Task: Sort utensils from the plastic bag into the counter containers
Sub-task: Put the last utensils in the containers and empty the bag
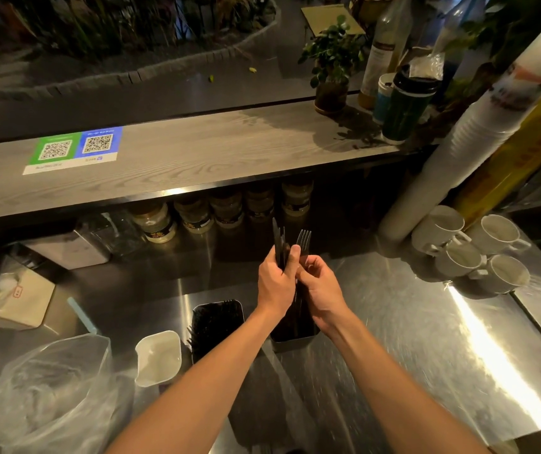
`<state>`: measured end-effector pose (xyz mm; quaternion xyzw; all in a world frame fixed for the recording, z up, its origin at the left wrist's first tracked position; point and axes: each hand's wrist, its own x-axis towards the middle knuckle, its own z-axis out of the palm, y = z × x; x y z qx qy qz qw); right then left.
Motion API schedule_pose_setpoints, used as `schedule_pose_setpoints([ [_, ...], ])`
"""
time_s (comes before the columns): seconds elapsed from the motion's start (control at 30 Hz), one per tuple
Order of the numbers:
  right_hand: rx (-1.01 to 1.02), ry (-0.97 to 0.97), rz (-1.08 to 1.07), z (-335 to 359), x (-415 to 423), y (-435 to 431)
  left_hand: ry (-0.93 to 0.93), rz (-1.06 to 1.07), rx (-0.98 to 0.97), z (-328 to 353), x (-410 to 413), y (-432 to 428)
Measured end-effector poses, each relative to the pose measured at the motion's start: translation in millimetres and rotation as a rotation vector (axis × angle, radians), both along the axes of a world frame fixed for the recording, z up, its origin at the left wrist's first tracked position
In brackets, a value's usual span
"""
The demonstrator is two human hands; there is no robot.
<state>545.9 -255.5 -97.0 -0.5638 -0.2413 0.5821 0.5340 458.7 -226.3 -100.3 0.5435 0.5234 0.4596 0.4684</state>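
— What is seen in the head view, by material and shape?

— A brushed stainless-steel counter (410, 322) is shown, streaked with glare. A crumpled clear plastic bag (49, 398) lies at its near left corner, its mouth open. Beside the bag a white plastic tub (159, 357) with rounded corners is set, then a left metal container (218, 322) that is rectangular and packed with black plastic utensils. A right metal container (295, 337) is largely covered by the wrists.

— And the hands?

— Above the right container, the left hand (275, 280) is clamped around a bundle of black utensils (279, 244), held upright. The right hand (323, 288) is curled on the handle of a black fork (305, 239), whose tines stand up just beside the bundle. The two hands are touching.

— What can be counted?

— Three containers are counted, two metal and one plastic. Four white ceramic mugs (462, 260) are clustered at the right, near a leaning sleeve of stacked white cups (459, 158). Five glass jars (156, 224) are lined up under the grained wooden shelf (197, 152), which bears a QR-code sticker (74, 149).

— What stays unclear?

— The pieces in the bundle cannot be counted or told apart. The jars' labels are lost in shadow, and the bag's contents cannot be made out.
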Motion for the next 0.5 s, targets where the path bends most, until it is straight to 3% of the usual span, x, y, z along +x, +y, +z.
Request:
schedule_pose_setpoints([
  [0.17,0.083,-0.192,-0.020,0.9,16.1,0.3,0.032,-0.022,-0.006,-6.7,-4.5,-4.8],
  [0.33,0.085,-0.246,0.019,-4.0,23.2,-5.0,0.141,-0.064,-0.042,-34.4,-15.3,-15.0],
  [0.5,0.053,-0.202,0.028,-12.6,16.3,-12.1,0.485,-0.083,0.100,-59.5,-25.8,-16.0],
])
